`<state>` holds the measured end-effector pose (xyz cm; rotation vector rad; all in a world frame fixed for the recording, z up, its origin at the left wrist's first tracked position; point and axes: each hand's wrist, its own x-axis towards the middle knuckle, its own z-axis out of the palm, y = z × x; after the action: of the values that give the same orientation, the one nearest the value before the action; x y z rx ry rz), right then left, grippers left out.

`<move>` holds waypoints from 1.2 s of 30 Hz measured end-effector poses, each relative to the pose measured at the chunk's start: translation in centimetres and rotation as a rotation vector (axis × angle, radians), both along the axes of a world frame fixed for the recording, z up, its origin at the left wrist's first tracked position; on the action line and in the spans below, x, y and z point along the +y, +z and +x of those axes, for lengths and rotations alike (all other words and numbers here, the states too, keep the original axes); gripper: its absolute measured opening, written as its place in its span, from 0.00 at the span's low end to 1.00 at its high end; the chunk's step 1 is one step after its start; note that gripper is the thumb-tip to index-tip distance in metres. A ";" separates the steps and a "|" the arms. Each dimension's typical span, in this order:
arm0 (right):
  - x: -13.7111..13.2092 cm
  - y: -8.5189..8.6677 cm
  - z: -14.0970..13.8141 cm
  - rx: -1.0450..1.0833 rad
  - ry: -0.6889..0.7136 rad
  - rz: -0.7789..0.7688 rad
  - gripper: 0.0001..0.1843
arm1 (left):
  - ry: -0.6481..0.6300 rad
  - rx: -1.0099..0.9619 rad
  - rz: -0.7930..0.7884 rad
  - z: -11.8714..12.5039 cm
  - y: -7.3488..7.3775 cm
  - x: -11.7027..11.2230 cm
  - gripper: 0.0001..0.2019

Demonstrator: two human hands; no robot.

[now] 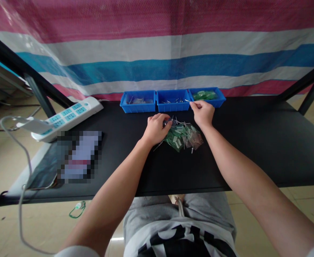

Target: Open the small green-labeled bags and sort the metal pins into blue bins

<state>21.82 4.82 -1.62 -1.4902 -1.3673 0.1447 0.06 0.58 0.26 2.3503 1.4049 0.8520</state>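
Observation:
My right hand (204, 113) is closed in a pinch on a thin silver pin (187, 100), which looks like a blind rivet, by the front rim of the middle blue bin (173, 106). My left hand (157, 129) has its fingers curled at the upper left of a mixed pile; what they hold is hidden. In that pile lie green packets (175, 137), brownish clear packets (193, 135) and several silver pins (192, 150). Similar pins show inside the middle bin. The right blue bin (221, 101) holds green packets, and the left blue bin (138, 107) holds clear ones.
On the left of the black table (269, 142) stand a white power strip (92, 106) with a plugged-in adapter (35, 125) and a pixelated, phone-like object (83, 153). A white cable (20, 210) hangs off the edge. Behind the bins hangs a striped sheet (157, 67).

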 end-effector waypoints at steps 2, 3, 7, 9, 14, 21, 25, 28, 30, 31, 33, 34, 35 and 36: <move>-0.1 0.0 0.1 -0.021 -0.027 -0.011 0.16 | -0.004 0.004 -0.004 0.0 0.0 0.0 0.12; -0.1 0.0 0.1 -0.028 -0.038 -0.014 0.16 | -0.008 0.004 -0.004 0.0 -0.1 0.1 0.12; 0.2 -0.3 0.2 -0.028 -0.020 -0.017 0.15 | -0.015 0.006 0.000 -0.1 -0.2 0.2 0.12; 0.3 -0.5 0.2 -0.011 0.040 -0.007 0.14 | -0.013 0.014 -0.005 -0.1 -0.2 0.2 0.11; 0.3 -0.4 0.0 0.007 0.114 -0.008 0.15 | -0.021 0.029 -0.020 -0.1 0.0 0.0 0.12; -1.0 0.0 0.0 -0.002 0.140 -0.032 0.12 | -0.020 0.064 -0.022 -0.4 0.2 0.0 0.12; -2.1 0.2 -0.3 -0.111 0.358 -0.170 0.13 | -0.027 0.049 -0.014 -0.6 0.0 0.1 0.13; -2.7 0.4 -0.6 -0.280 0.484 -0.228 0.20 | -0.039 0.035 -0.011 -0.6 -0.3 0.2 0.13; -2.9 0.5 -0.9 -0.333 0.513 -0.228 0.21 | -0.042 0.025 -0.009 -0.6 -0.5 0.3 0.12; -3.0 0.5 -1.0 -0.344 0.523 -0.228 0.21 | -0.043 0.018 -0.005 -0.6 -0.6 0.3 0.12; -3.1 0.4 -1.2 -0.363 0.537 -0.227 0.20 | -0.046 0.002 0.005 -0.6 -0.7 0.4 0.12; -3.1 0.4 -1.3 -0.373 0.539 -0.224 0.19 | -0.048 -0.006 0.009 -0.6 -0.8 0.5 0.12; -3.1 0.4 -1.3 -0.380 0.540 -0.219 0.17 | -0.050 -0.013 0.010 -0.6 -0.9 0.5 0.12; -3.0 0.3 -1.3 -0.384 0.541 -0.215 0.16 | -0.051 -0.017 0.009 -0.6 -0.9 0.5 0.12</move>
<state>20.55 1.77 -1.31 -1.3264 -2.1067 0.3699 -0.58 1.09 -0.64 2.3693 1.3314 0.8646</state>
